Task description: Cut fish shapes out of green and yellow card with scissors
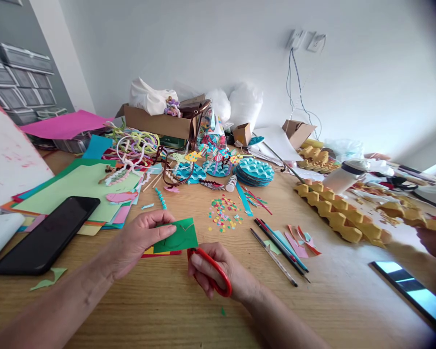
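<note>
My left hand (145, 237) pinches the left end of a small green paper card (183, 236) between thumb and fingers. Thin pen lines are drawn on the card. Red-handled scissors (218, 275) sit in my right hand (212, 266), fingers wrapped about the handles. The scissors meet the card's lower right corner; most of their blades are hidden. Under the card, red and yellow paper pieces (172, 253) lie on the wooden table (160, 310). A tiny green scrap (223, 311) rests below my right hand.
At left lie a black phone (51, 232) and stacked coloured paper (76, 186). Ahead are confetti dots (225, 213) and blue scalloped plates (254, 172). Pencils (281, 242), yellow egg cartons (334, 208) and another phone (414, 291) are at right, near another person's hand (434, 242).
</note>
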{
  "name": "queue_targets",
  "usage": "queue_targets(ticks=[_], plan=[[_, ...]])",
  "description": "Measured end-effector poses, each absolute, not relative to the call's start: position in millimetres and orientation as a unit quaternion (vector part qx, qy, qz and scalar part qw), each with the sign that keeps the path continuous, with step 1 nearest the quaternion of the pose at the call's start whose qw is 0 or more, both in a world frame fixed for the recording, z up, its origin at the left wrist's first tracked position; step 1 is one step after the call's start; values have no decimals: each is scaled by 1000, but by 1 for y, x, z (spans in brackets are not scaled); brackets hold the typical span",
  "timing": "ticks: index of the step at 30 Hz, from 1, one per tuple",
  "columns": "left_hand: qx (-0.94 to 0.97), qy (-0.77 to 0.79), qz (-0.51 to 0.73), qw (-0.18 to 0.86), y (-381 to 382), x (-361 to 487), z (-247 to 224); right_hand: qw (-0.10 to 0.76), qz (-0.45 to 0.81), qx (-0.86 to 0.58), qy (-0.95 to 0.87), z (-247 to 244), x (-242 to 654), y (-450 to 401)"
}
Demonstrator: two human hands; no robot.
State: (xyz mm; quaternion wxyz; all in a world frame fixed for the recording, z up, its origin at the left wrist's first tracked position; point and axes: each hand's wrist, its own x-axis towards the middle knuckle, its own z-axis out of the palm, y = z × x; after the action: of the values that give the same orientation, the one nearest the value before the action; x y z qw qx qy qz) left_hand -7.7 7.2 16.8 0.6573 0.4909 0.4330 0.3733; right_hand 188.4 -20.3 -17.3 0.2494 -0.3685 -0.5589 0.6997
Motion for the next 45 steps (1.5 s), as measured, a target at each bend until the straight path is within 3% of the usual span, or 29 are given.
queue_targets(ticks=[16, 45], plan=[[474, 433, 413, 646, -7, 11, 12, 296, 705, -355, -538, -30, 177, -24], [450, 433, 420, 658, -7, 10, 12, 275, 649, -415, -574, -17, 176, -28]])
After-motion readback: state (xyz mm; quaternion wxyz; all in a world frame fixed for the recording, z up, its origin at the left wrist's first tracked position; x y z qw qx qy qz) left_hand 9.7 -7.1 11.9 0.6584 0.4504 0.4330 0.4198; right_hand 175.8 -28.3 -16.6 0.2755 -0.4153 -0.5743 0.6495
